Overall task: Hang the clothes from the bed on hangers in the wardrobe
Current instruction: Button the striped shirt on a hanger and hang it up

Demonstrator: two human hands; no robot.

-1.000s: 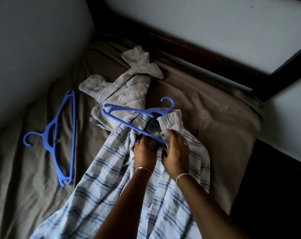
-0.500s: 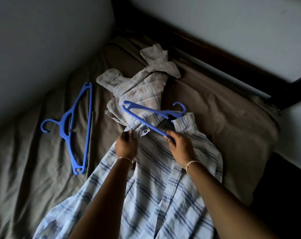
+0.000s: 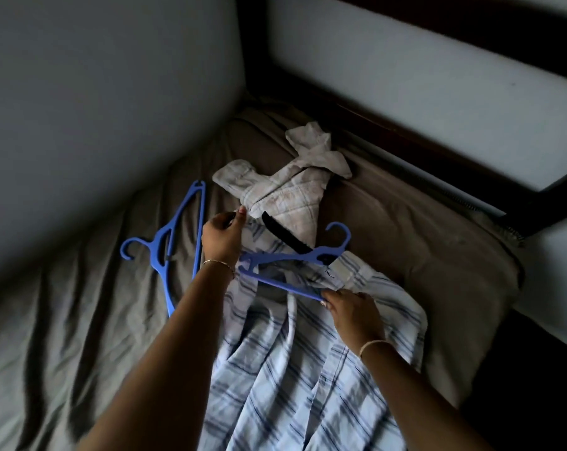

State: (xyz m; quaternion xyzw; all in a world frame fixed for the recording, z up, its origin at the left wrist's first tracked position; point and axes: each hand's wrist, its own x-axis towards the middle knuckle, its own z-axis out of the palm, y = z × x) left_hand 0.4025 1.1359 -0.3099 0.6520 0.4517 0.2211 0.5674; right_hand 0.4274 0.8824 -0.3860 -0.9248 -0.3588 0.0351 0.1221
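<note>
A blue-striped white shirt [image 3: 295, 369] lies on the bed, collar away from me. A blue hanger [image 3: 285, 283] lies across its open collar, hook pointing up right. My right hand [image 3: 353, 315] pinches the hanger's lower bar together with the shirt's right collar edge. My left hand [image 3: 222, 237] grips the shirt's left shoulder fabric and holds it out to the left. A second blue hanger [image 3: 178, 245] lies on the sheet to the left. A crumpled pale checked shirt [image 3: 282, 196] lies beyond the collar.
The bed is covered by a wrinkled grey-brown sheet [image 3: 80, 336]. A pale wall [image 3: 96, 92] runs along its left side. A dark wooden bed frame [image 3: 405, 131] runs along the far right edge, with dark floor at the lower right.
My left hand has moved up and left, pulling the shirt's shoulder outward and opening the collar. The hanger now lies lower, inside the collar opening. The camera has shifted left.
</note>
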